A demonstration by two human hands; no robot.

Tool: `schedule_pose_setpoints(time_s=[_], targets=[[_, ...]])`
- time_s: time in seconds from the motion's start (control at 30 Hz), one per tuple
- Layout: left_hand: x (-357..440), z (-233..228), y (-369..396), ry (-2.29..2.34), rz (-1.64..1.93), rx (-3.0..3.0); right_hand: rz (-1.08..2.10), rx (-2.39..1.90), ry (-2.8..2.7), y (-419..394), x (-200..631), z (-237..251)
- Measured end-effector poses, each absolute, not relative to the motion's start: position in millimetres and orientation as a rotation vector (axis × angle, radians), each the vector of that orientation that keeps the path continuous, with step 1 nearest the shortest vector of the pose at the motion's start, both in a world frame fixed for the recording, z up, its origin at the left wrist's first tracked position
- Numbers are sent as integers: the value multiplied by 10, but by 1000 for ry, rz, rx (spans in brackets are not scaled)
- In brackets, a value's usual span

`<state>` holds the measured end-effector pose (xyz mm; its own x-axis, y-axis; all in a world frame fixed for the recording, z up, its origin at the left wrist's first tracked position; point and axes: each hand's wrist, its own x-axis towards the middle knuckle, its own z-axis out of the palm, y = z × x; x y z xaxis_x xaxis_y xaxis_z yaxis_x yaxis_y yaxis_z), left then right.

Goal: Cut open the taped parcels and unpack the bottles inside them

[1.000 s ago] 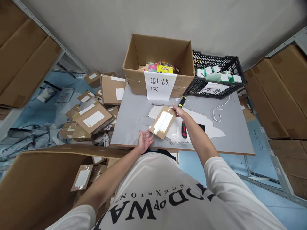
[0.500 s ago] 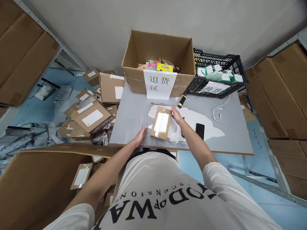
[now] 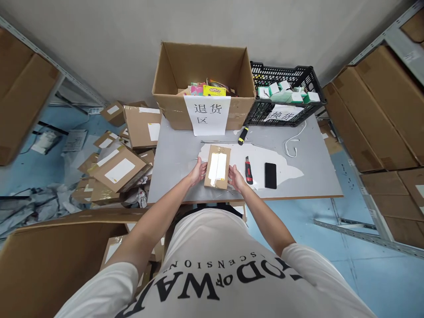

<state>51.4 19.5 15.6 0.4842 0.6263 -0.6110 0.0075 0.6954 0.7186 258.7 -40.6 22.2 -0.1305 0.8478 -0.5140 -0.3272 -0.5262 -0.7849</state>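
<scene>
A small brown cardboard box (image 3: 217, 168) with a white label and clear tape sits at the front of the grey table, between my two hands. My left hand (image 3: 198, 171) grips its left side, thumb up and fingers against the edge. On the opposite side my right hand (image 3: 236, 177) holds the lower right edge, its fingertips partly hidden by the box. Just right of that hand lies a red and black utility knife (image 3: 248, 170). A black phone (image 3: 270, 176) rests farther right. Behind the box is a yellow and black knife handle (image 3: 243, 135).
At the back stand a large open carton (image 3: 172, 109) holding colourful packets and a black crate (image 3: 281, 115) with white and green boxes. White paper (image 3: 285, 170) and a white cable (image 3: 289, 145) lie on the table (image 3: 172, 154). Parcels (image 3: 119, 170) pile up left; stacked cartons (image 3: 374, 119) stand right.
My right hand has come down from the box's upper right corner to its lower right side. My left hand has moved up against the left side. The utility knife is now uncovered.
</scene>
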Motion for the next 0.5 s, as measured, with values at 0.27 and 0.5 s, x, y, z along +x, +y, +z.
schedule_pose_setpoints(time_s=[0.27, 0.5], targets=[[507, 231, -189, 918, 634, 638, 1837, -1528, -908, -40, 2730, 384], [762, 295, -687, 809, 770, 482, 1631, -1641, -1605, 640, 2616, 580]])
